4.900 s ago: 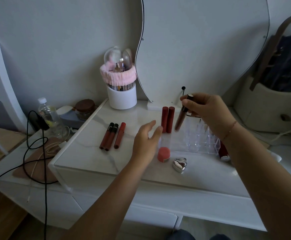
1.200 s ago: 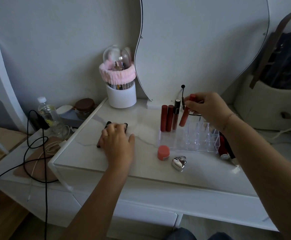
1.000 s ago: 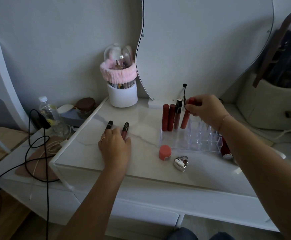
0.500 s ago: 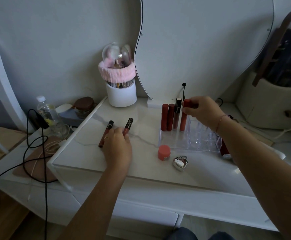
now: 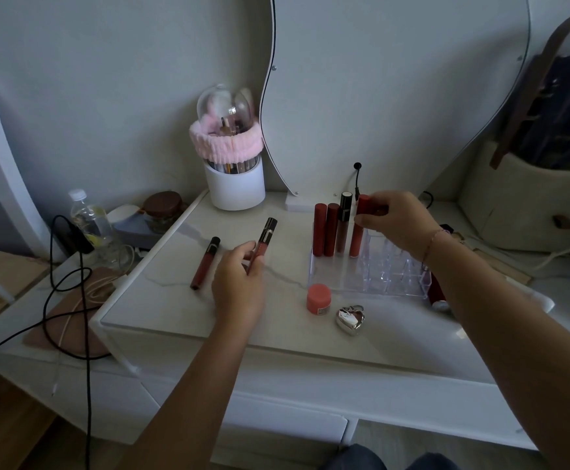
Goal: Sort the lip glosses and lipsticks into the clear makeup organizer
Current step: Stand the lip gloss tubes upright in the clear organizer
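Note:
The clear makeup organizer (image 5: pixel 392 269) stands on the marble table top, right of centre. In its back left row stand two red tubes (image 5: pixel 325 228) and a black-capped gloss (image 5: pixel 343 222). My right hand (image 5: pixel 395 222) grips a red lip gloss (image 5: pixel 359 228) by its cap, upright in the slot beside them. My left hand (image 5: pixel 239 283) holds a black-capped pink gloss (image 5: pixel 263 240), tilted and lifted off the table. Another black-capped gloss (image 5: pixel 205 262) lies flat to its left.
A small coral jar (image 5: pixel 318 298) and a silver heart case (image 5: pixel 350 320) sit in front of the organizer. A dark red item (image 5: pixel 438 293) lies right of it. A white brush holder (image 5: pixel 234 184), mirror, water bottle (image 5: pixel 86 222) and black cable (image 5: pixel 63 283) are around.
My left hand has picked one black-capped gloss up from the table. My right hand has lowered the red gloss upright into the slot next to the other three tubes.

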